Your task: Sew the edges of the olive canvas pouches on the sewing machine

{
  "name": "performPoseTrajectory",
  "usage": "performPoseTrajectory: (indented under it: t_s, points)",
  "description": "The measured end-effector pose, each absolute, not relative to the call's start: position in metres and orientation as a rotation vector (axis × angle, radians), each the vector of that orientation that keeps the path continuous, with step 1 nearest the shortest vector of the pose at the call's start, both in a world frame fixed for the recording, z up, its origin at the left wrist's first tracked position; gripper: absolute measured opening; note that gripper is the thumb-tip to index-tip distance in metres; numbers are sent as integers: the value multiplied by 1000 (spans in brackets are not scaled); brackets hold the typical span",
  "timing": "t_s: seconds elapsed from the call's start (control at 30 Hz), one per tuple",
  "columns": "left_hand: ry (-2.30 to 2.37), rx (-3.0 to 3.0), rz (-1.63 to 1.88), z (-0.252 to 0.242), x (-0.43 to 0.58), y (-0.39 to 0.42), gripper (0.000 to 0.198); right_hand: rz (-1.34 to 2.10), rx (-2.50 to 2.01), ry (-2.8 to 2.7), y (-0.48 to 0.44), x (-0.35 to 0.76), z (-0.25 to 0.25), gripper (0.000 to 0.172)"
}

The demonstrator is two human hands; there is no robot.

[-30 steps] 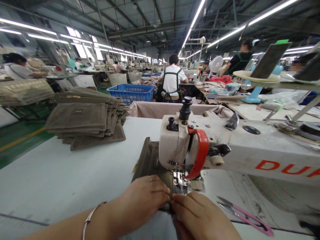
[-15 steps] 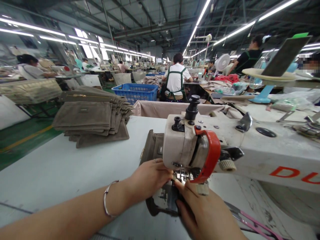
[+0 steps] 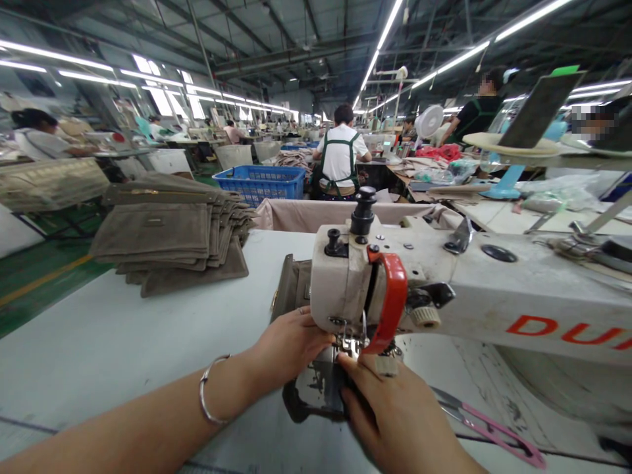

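A white sewing machine (image 3: 444, 276) with a red guard (image 3: 390, 299) stands on the table. A brown fabric piece (image 3: 293, 286) lies under its head and reaches away from me. My left hand (image 3: 289, 342), with a bangle on the wrist, rests on the fabric just left of the needle, its fingers curled and pressed on the cloth. Close to the presser foot, my right hand (image 3: 395, 408) pinches the fabric's near end with its fingertips. The needle plate (image 3: 316, 392) shows between my hands.
A stack of brown fabric pieces (image 3: 168, 230) lies at the table's far left. Pink-handled snips (image 3: 488, 428) lie right of my right hand. Behind are a blue basket (image 3: 261, 181), a seated person in a green apron (image 3: 340, 158), other workers and tables.
The fabric has moved away from me under the presser foot, baring the needle plate. Both hands followed it forward to the needle.
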State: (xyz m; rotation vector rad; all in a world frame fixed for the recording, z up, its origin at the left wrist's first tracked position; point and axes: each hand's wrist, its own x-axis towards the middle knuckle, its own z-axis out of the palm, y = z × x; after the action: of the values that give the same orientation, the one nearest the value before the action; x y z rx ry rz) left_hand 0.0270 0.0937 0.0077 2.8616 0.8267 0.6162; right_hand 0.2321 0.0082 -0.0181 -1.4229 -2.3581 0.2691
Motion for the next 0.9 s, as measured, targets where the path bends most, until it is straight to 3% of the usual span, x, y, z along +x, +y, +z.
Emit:
performPoseTrajectory:
  t_s: [0.6,0.9]
  points:
    - [1079,2634,298,31,29,45,22,468,-1286,-2299,6,242,-2,30]
    - [940,2874,456,-14,-7,6,73,298,-1140,-2522,4,240,6,24]
